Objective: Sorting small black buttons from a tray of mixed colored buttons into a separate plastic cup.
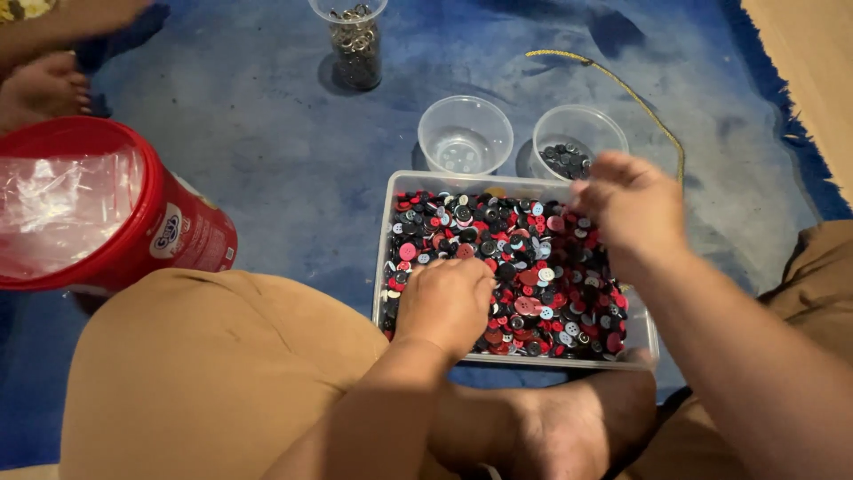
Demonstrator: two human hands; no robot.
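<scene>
At the far left, a red bucket (133,222) lined with a clear plastic bag lies tilted on the blue carpet (267,133), its mouth facing left. Another person's bare foot (40,89) rests on the carpet above the bucket, at the upper left corner. The wearer's left knee, in tan trousers, fills the lower left. Toward the top centre, a clear cup (353,40) stands upright and holds dark metal rings. In the centre, a clear rectangular tray (384,258) sits on the carpet, filled with red, black, pink and pale blue buttons (533,267). The left hand (447,302) rests palm down on the buttons at the tray's near left part, fingers curled inward; whether it grips any button cannot be told. Just behind the tray's far wall stand two clear round tubs: the left tub (465,133) holds only a few pale buttons at its bottom, the right tub (579,138) holds a small pile of dark buttons. The right hand (631,204) hovers above the tray's far right corner, near the right tub, fingers bunched and blurred; its contents cannot be told. A yellow cord (640,102) curves across the carpet behind the right tub. The wearer's bare foot (569,427) lies just in front of the tray.
</scene>
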